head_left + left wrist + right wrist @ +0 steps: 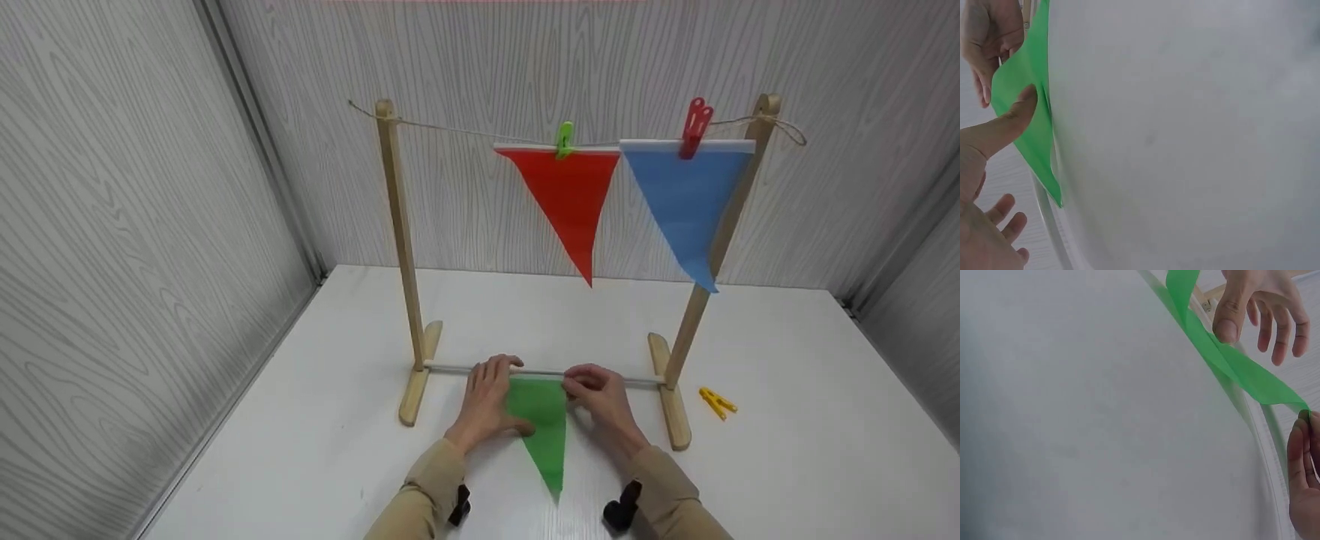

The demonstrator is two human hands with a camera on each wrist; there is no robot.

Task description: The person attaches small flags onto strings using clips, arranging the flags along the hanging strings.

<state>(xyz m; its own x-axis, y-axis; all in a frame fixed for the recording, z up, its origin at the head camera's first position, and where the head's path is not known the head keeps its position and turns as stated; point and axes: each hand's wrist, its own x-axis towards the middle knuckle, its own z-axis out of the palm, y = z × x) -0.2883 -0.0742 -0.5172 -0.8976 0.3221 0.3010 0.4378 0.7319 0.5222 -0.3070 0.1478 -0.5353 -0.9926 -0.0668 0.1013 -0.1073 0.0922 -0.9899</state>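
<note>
A green triangular pennant (547, 424) lies over the white table with its tip toward me. At its top right corner my right hand (600, 397) pinches the edge between thumb and fingertips; the right wrist view shows this pinch closely. Beside the left edge, my left hand (486, 405) has its fingers spread and its thumb (1016, 115) against the cloth, gripping nothing. On the string above, a red pennant (574, 199) hangs from a green clothespin (565, 141), and a blue pennant (682, 202) from a red clothespin (695, 129).
Two wooden posts (401, 240) on flat feet (670, 397) hold up the string (454, 130). A thin white crossbar (641, 381) joins them low down, just beyond the hands. Right of the stand lies a yellow clothespin (718, 403). Grey wood-grain panels (465, 60) enclose the table.
</note>
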